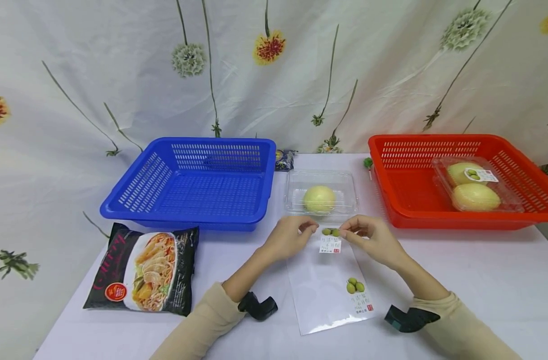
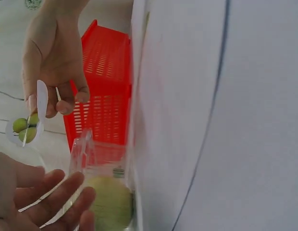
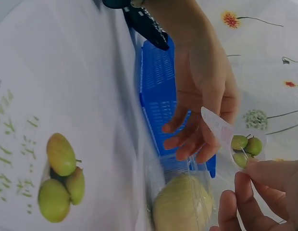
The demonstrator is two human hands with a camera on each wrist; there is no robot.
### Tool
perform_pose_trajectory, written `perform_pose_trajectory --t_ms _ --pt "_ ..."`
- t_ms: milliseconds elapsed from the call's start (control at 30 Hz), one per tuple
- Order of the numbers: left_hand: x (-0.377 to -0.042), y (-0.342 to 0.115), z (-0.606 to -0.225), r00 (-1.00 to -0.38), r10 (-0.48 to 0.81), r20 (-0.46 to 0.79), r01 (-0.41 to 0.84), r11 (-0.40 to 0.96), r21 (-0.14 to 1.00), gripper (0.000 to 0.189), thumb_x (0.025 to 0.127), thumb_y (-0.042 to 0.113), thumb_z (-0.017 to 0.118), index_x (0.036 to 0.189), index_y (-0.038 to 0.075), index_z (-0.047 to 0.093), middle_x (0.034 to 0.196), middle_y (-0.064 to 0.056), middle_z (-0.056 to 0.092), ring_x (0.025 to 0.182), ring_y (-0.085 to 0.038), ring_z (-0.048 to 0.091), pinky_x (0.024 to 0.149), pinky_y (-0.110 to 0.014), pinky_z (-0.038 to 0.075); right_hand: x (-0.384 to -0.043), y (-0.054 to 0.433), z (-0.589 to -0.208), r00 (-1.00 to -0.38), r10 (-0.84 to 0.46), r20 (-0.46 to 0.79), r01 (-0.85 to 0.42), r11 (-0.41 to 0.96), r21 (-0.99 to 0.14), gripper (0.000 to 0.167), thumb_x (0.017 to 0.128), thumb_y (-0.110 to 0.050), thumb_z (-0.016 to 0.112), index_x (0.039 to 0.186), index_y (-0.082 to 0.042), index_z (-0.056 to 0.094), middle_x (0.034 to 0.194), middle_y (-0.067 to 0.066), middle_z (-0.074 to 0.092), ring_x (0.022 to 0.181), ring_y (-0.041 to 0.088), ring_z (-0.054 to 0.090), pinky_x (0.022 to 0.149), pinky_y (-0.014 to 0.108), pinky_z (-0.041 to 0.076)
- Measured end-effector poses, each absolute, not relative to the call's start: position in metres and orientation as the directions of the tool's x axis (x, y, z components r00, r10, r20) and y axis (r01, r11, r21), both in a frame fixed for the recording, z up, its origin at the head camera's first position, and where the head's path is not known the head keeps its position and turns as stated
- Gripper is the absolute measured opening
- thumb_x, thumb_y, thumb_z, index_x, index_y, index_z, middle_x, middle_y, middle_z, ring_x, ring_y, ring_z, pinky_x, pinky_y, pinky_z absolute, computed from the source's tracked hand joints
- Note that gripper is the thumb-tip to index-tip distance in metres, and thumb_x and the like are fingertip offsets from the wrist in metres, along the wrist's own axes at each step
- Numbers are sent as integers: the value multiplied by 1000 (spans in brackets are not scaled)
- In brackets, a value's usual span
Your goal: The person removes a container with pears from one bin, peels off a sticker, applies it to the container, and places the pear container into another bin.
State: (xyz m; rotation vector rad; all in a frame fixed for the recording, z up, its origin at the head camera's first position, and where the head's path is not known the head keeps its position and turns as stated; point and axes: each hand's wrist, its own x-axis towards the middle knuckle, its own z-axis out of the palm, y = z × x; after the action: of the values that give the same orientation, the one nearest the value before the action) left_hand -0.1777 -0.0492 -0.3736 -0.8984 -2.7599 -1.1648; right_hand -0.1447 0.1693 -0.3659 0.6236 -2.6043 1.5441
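My right hand [image 1: 377, 242] pinches the edge of a small white sticker label [image 1: 330, 244] printed with green fruit and writing. Close to the label's other side is my left hand [image 1: 289, 237], fingers loosely bent; the left wrist view shows a gap between them. Beneath the hands lies a glossy sheet [image 1: 319, 295], bearing another printed label [image 1: 357, 287] near its lower right. Just beyond the hands, a clear plastic clamshell box [image 1: 293, 192] holds a pale yellow fruit [image 1: 320, 200]. The right wrist view shows the label [image 3: 247, 147] bent between thumb and finger.
A blue basket [image 1: 255, 212] stands at back left, a red basket [image 1: 400, 217] at back right with a labelled fruit box [image 1: 481, 175] inside. A black noodle packet [image 1: 143, 270] lies at left. Behind are a small dark packet [image 1: 285, 160] and a green-headed item [image 1: 368, 163].
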Motion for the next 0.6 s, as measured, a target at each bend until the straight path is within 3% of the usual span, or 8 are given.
perform_pose_trajectory --t_ms 100,200,433,600 --pt "-179 -48 -370 -839 461 289 482 386 786 21 96 8 50 104 -6 64 85 -13 69 73 -24 66 61 -22 51 -151 170 -362 -914 -296 277 -380 390 -839 7 85 -2 66 90 3 67 83 10 67 73 13 56 68 23 51" --pt "-180 -46 -367 -842 425 332 471 281 836 23 97 8 49 109 -8 59 87 -17 69 72 -29 67 62 -22 52 -156 171 -358 -909 -286 302 -395 368 -842 7 85 0 66 90 5 66 85 14 67 73 13 57 68 21 52" --pt "-184 -41 -357 -797 402 451 585 324 744 29 86 5 65 110 -4 52 89 -14 67 73 -21 63 63 -21 51 -171 172 -347 -911 -262 319 -401 371 -838 10 86 0 64 92 8 65 87 19 67 72 11 60 70 19 52" --pt "-190 -37 -352 -789 381 482 602 327 728 21 79 -5 65 96 -2 54 81 -13 66 68 -19 60 61 -20 49 -183 170 -339 -910 -243 337 -408 372 -834 11 87 -2 64 93 8 65 89 20 66 72 10 59 68 19 51"
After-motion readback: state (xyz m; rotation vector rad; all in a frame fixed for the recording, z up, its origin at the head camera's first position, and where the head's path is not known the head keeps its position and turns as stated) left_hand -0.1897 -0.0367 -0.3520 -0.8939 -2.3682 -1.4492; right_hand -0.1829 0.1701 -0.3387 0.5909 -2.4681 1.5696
